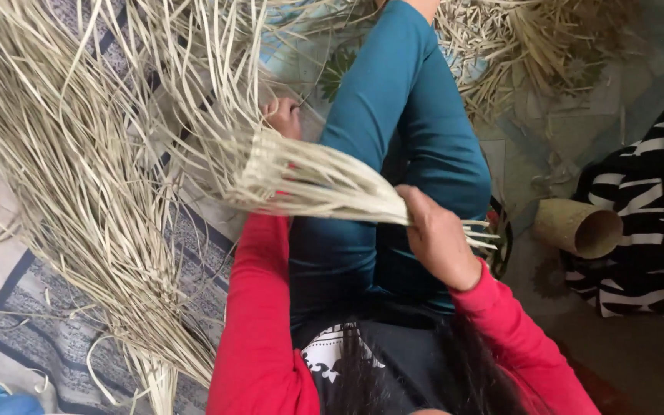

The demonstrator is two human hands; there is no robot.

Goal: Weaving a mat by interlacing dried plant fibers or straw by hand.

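A bundle of pale dried straw strips (313,184) lies across my lap over teal trousers (405,115). My right hand (432,230) is closed around the gathered end of the bundle, with strip tips sticking out past it. My left hand (284,117) sits at the far side of the bundle where the strips fan out, fingers partly hidden among them; I cannot tell how it grips. Both arms wear red sleeves.
A large heap of loose straw strips (78,154) spreads over a blue-grey patterned mat (48,338) at left. More straw (532,38) lies at top right. A rolled woven tube (578,227) rests by black-and-white striped cloth (639,207) at right.
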